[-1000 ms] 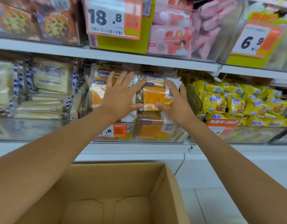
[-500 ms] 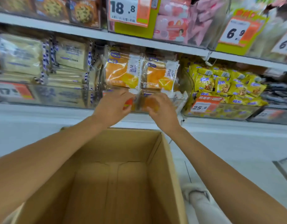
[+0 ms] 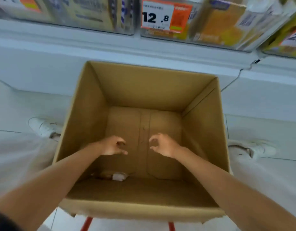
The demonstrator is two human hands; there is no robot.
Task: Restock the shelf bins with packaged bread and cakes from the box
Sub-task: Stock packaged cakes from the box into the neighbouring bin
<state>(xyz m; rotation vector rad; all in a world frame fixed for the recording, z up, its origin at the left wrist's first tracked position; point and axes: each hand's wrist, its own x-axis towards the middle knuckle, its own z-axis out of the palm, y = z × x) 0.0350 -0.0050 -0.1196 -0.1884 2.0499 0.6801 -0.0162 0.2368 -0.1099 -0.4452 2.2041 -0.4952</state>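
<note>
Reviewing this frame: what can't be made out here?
Head view only.
1) The small pack by the near wall of the box: blurred, shadowed, contents unreadable.
2) The shelf bins: cut off by the top edge, pack labels motion-blurred.
3) The price tag: fine print blurred.
4) The left hand and right hand: contact with the box floor unclear.

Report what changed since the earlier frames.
The left hand and right hand let go of the orange cake packets in the shelf bin and came down into the cardboard box, holding nothing. Box and packets stayed put.
</note>
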